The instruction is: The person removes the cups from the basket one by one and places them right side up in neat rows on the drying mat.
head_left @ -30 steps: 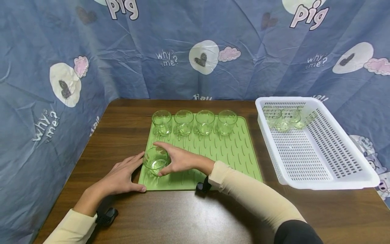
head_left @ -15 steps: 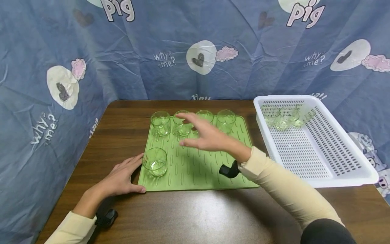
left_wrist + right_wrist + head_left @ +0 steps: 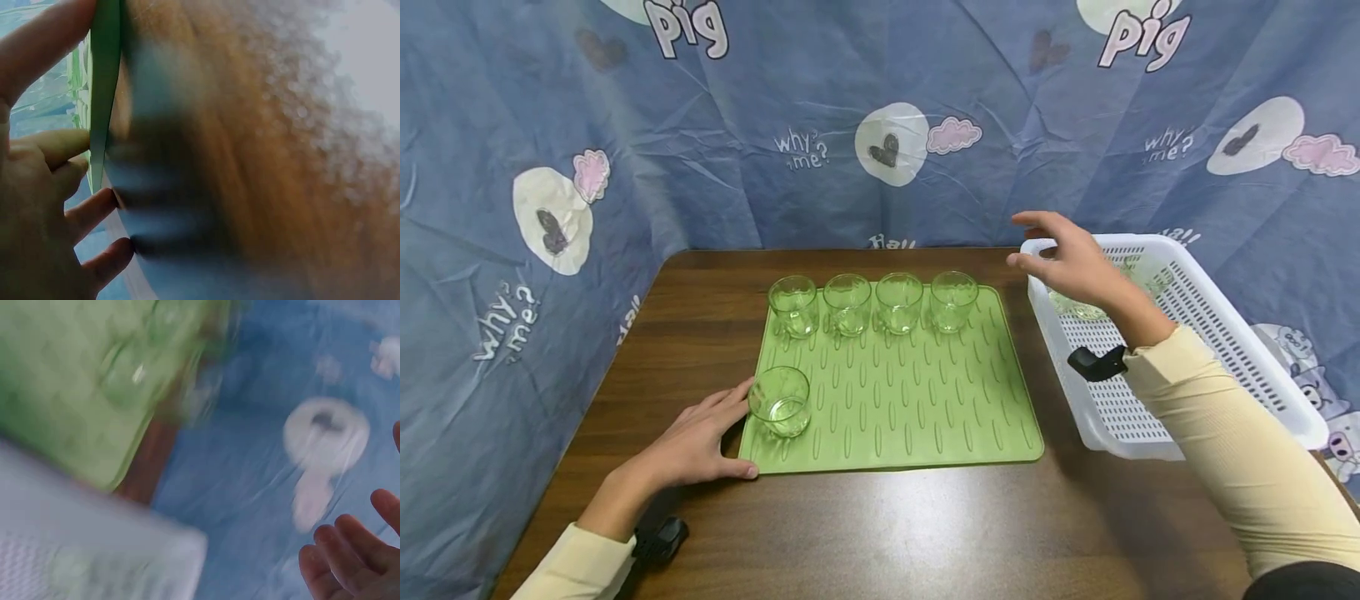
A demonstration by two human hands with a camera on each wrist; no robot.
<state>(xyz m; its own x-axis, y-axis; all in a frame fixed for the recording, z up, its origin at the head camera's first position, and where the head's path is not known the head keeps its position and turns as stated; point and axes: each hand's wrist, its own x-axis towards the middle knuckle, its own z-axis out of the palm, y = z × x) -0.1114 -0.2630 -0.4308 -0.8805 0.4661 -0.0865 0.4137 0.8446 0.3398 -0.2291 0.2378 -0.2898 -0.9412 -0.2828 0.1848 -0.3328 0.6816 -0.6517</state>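
Observation:
My left hand (image 3: 692, 442) rests at the front left corner of a green ribbed mat (image 3: 917, 400), thumb on its front edge, fingers spread along its left side. Beside those fingers a clear glass (image 3: 781, 404) stands upright on the mat; whether they touch it I cannot tell. In the left wrist view the fingertips (image 3: 115, 195) meet the mat's edge and the table. My right hand (image 3: 1075, 262) hangs above the left end of a white plastic basket (image 3: 1232, 337), fingers apart and holding nothing. Glasses (image 3: 1146, 275) in the basket are partly hidden behind it.
Along the mat's back edge stands a row of several clear glasses (image 3: 900, 304). The brown wooden table (image 3: 880, 533) ends at a blue printed cloth (image 3: 760, 200) hanging behind and at the left.
My right hand has let go of the front glass and moved right, across the mat to above the basket. My left hand has stayed at the mat's corner.

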